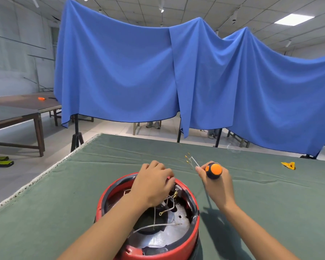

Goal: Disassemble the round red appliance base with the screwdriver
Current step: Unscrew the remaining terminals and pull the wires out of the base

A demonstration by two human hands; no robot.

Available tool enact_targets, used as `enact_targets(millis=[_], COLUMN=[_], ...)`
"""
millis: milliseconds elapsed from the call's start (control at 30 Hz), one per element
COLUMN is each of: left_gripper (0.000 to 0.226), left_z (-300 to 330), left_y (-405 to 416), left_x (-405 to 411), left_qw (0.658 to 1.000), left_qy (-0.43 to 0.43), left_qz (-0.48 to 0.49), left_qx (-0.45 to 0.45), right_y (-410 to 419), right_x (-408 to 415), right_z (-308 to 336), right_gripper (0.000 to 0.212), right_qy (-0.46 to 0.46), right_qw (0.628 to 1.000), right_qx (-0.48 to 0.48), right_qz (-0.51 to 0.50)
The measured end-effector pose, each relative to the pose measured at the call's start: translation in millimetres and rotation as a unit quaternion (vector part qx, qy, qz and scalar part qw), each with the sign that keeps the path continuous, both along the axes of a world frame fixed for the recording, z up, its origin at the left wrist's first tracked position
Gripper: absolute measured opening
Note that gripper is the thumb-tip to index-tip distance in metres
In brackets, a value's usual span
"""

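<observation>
Directly under the curled left hand sits the red base; right hand grips screwdriver.

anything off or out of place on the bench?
Loose bits mostly. The red appliance base is open, wires dangling free inside. A bunch of detached wires lies on the green cloth beyond the right hand. A yellow scrap sits apart, far right.

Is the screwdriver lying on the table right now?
No, the right hand grips the screwdriver upright beside the red appliance base, with its orange and black handle end facing the camera.
</observation>
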State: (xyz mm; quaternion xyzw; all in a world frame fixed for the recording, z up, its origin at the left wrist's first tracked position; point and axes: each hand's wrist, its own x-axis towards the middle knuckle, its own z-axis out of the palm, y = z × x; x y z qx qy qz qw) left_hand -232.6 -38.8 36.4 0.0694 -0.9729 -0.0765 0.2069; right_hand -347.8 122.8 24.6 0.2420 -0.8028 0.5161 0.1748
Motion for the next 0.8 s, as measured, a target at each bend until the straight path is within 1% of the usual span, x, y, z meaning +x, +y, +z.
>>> enact_targets(millis=[100, 267, 500, 600, 633, 700, 733, 800], left_gripper=[0.034, 0.037, 0.034, 0.032, 0.033, 0.037, 0.040, 0.044], left_z=[0, -1, 1, 0, 0, -2, -4, -9], left_y=[-9, -24, -23, -16, -15, -15, -16, -18], left_x=[4, 12, 8, 3, 1, 1, 2, 6], left_qw=[0.999, 0.999, 0.989, 0.985, 0.985, 0.985, 0.985, 0.987], left_qy=[-0.042, -0.049, -0.074, -0.089, -0.093, -0.099, -0.097, -0.081], left_qz=[-0.016, 0.004, 0.103, 0.127, 0.130, 0.129, 0.127, 0.119], left_qx=[0.017, -0.009, -0.071, -0.068, -0.065, -0.061, -0.062, -0.075], right_y=[-2, 9, 10, 11, 12, 15, 16, 17], right_x=[-2, -10, -10, -12, -13, -14, -14, -14], right_z=[-16, -44, -48, -49, -50, -51, -52, -52], right_gripper=[0.021, 0.020, 0.022, 0.035, 0.041, 0.048, 0.048, 0.040], right_qy=[0.052, 0.112, 0.115, 0.092, 0.088, 0.088, 0.093, 0.115], right_qw=[0.996, 0.969, 0.937, 0.937, 0.942, 0.961, 0.968, 0.978], right_qx=[0.064, 0.218, 0.325, 0.329, 0.316, 0.257, 0.227, 0.168], right_qz=[-0.039, -0.030, -0.050, -0.072, -0.070, -0.054, -0.047, -0.045])
